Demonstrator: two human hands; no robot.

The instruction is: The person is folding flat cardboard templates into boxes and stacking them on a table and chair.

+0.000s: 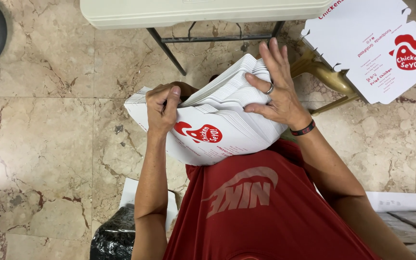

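- Your stack of flat white cartons (217, 115) rests against your red shirt (246, 202), its long axis running from lower left to upper right, fanned edges turned up toward the table (203, 12).
- Your left hand (162, 108) is clenched over the stack's left end.
- Your right hand (278, 89) lies spread across the fanned edges, pressing them.
- The bottom carton shows a red rooster emblem.
- A separate unfolded carton (376, 48), white with red print, lies upper right.
- A black bag (114, 236) sits at bottom; its contents cannot be seen.
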